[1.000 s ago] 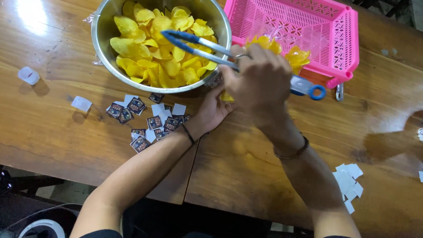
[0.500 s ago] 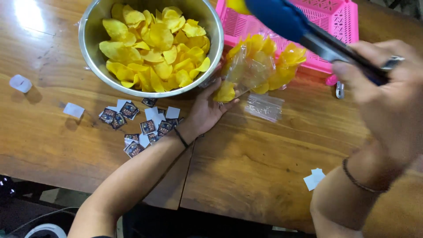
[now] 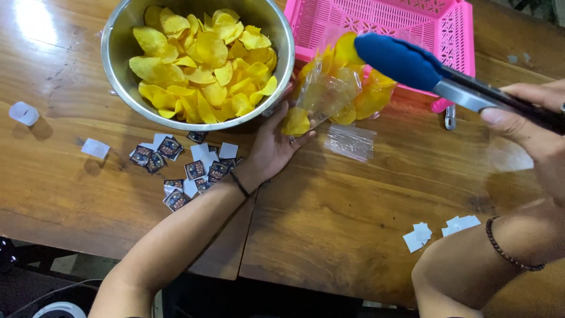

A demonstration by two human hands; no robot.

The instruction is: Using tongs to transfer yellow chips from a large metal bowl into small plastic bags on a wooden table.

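since the earlier frame: right hand [image 3: 532, 121] has drawn back toward the right edge of the counter [image 3: 353, 224], and the blue-tipped tongs [image 3: 400, 59] have dropped from above the basket to hang over the bag mouth. the left hand, bowl and labels have barely moved.

nearest: small white paper slips [image 3: 421, 234] lie on the counter near the right forearm. a scatter of small dark printed labels [image 3: 176, 165] lies beside the left wrist, and two loose white slips sit toward the left edge.

middle: left hand [image 3: 276, 141] is curled around the bottom of a clear plastic bag of yellow chips [image 3: 329, 91] and holds it up and open, tilted toward the basket. an empty clear bag [image 3: 352, 141] lies flat on the counter just right of that hand. right hand is closed around the metal arms of the tongs; their blue tips are pressed together, and i cannot tell whether a chip sits between them.

far: steel bowl [image 3: 118, 53] heaped with yellow chips, touching the far-left part of the counter. pink slotted basket [image 3: 424, 29] just right of it, behind the bag.

handling, judged: bag is light, floppy and slick; chips are brittle. best held low, cupped under the base, with the film pinched gently and not squeezed.
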